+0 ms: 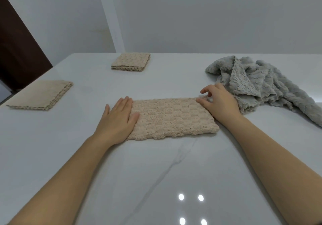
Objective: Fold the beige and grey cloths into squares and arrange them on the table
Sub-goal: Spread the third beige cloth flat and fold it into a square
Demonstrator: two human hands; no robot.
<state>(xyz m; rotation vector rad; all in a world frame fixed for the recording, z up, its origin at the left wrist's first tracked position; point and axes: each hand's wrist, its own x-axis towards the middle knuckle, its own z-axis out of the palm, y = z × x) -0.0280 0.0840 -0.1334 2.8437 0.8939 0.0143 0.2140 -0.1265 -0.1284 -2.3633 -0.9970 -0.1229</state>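
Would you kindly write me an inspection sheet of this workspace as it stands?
Surface: glossy white table, lamp reflections near front.
Job's things: beige cloth folded into a rectangle between the hands; far square and left square, beige, folded; grey cloth crumpled at right.
Clutter: nothing seen.
Hands: left hand flat on the beige cloth's left end; right hand pinches its far right corner.
Cables: nothing seen.
Surroundings: pale wall, dark door at left.

bare forearms (69, 169), left hand (117, 120), right hand (221, 103)
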